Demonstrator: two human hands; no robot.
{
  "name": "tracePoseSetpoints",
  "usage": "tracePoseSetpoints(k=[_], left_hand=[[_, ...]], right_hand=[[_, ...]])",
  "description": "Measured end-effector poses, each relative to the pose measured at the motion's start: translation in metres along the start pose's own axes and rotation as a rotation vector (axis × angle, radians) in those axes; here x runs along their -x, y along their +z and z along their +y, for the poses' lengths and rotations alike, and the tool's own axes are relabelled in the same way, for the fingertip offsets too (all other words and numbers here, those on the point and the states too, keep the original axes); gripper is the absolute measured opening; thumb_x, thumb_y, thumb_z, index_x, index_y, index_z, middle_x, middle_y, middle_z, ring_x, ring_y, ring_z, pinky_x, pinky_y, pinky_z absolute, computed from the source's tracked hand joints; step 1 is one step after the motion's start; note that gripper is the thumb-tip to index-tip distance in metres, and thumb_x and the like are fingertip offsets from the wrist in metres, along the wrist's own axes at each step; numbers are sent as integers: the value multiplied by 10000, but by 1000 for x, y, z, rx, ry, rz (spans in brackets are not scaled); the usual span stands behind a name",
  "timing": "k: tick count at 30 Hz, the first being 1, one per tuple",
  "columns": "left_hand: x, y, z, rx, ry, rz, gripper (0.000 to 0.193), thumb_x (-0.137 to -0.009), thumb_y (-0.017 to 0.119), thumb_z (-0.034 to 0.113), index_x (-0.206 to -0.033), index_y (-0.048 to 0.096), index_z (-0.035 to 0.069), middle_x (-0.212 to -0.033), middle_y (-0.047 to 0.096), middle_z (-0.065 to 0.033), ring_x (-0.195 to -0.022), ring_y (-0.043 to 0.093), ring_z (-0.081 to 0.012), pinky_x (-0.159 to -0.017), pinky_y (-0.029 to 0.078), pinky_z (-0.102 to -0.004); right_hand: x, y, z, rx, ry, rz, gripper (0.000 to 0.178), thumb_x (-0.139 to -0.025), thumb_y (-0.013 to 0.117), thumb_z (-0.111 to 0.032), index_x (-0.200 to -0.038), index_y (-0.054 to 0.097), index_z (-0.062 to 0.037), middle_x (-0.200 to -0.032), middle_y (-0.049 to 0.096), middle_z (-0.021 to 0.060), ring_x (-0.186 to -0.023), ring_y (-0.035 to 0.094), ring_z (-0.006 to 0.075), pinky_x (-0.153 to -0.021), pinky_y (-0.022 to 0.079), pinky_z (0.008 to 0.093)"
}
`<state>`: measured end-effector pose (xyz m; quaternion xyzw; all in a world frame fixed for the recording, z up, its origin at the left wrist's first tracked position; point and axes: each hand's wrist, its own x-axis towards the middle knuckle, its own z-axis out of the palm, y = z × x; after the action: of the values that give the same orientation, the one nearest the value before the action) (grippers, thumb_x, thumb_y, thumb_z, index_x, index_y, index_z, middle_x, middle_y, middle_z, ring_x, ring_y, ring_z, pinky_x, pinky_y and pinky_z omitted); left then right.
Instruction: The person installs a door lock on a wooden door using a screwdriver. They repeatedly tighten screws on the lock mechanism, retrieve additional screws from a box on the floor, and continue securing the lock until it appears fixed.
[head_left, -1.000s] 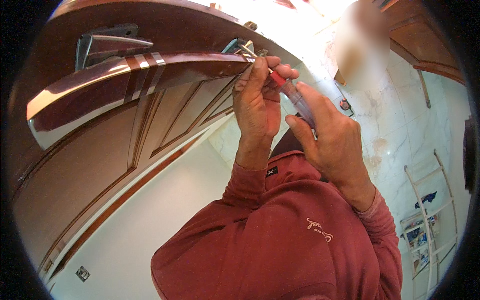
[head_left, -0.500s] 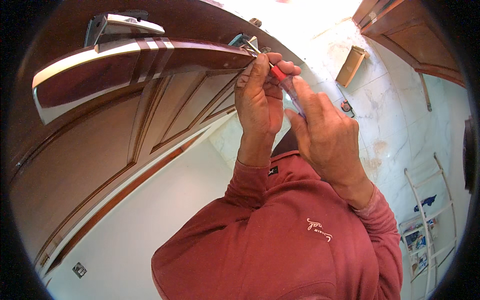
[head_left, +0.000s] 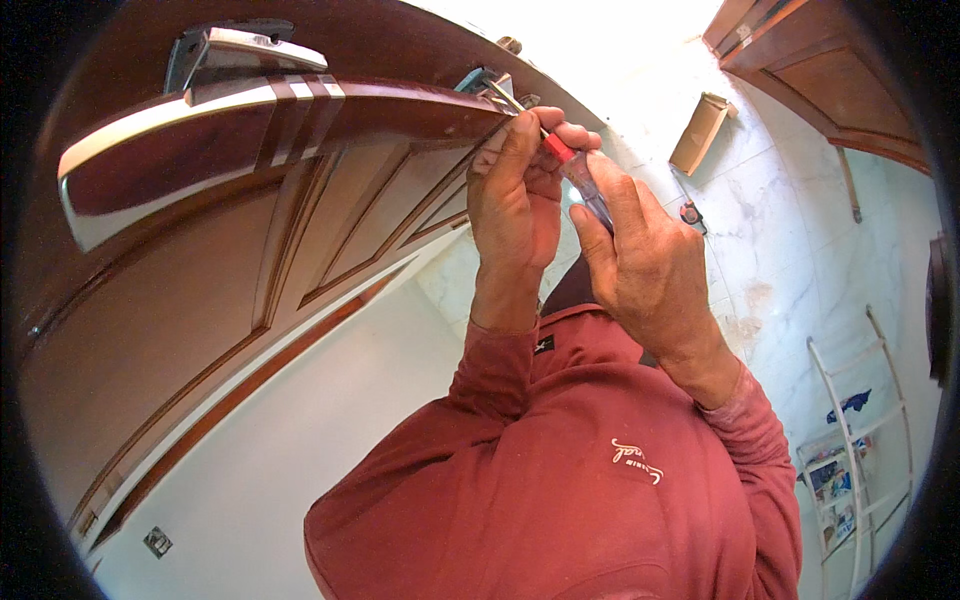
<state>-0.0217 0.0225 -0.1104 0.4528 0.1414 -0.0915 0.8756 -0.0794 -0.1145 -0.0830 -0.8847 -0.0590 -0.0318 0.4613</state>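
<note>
A screwdriver [head_left: 585, 182] with a clear and red handle slants up and left between my hands. My right hand [head_left: 650, 255] is closed round its handle. The fingers of my left hand [head_left: 518, 190] pinch near the shaft, just above the red collar. The shaft's tip meets a bracket [head_left: 490, 82] at the far end of a long, shiny door handle [head_left: 400, 108]; my left fingers partly hide that spot. The handle lies along a dark brown panelled wooden door [head_left: 230, 240]. A second bracket [head_left: 255, 55] carries the handle's near end.
On the marble-look floor [head_left: 780, 230] lie an open cardboard box [head_left: 702, 135] and a tape measure [head_left: 690, 213]. A white ladder [head_left: 850, 440] stands at the right. Another wooden door [head_left: 840, 80] is at the upper right, and a wall socket [head_left: 158, 541] at the lower left.
The screwdriver's handle has turned a little in my right hand, which has shifted slightly. My left hand keeps its place; the view has moved only a touch.
</note>
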Motion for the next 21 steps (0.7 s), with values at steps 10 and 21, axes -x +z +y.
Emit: tracePoseSetpoints(k=[10, 21], left_hand=[[8, 9, 61, -844, 722, 182, 242, -941, 711, 71, -1142, 667, -55, -1051, 739, -122, -937, 699, -181, -825, 551, -289], [-8, 4, 61, -899, 800, 68, 263, -949, 714, 123, -1119, 656, -70, -1029, 743, -140, -933, 695, -164, -830, 535, -283]], right_hand=[[-9, 5, -5, 75, 25, 49, 387, -911, 675, -161, -1256, 567, -23, -768, 539, 98, -570, 640, 267, -472, 495, 381], [-18, -14, 0, -1874, 955, -213, 370, -1039, 512, -289, -1316, 477, -46, -737, 569, 38, -449, 312, 15, -400, 237, 182]])
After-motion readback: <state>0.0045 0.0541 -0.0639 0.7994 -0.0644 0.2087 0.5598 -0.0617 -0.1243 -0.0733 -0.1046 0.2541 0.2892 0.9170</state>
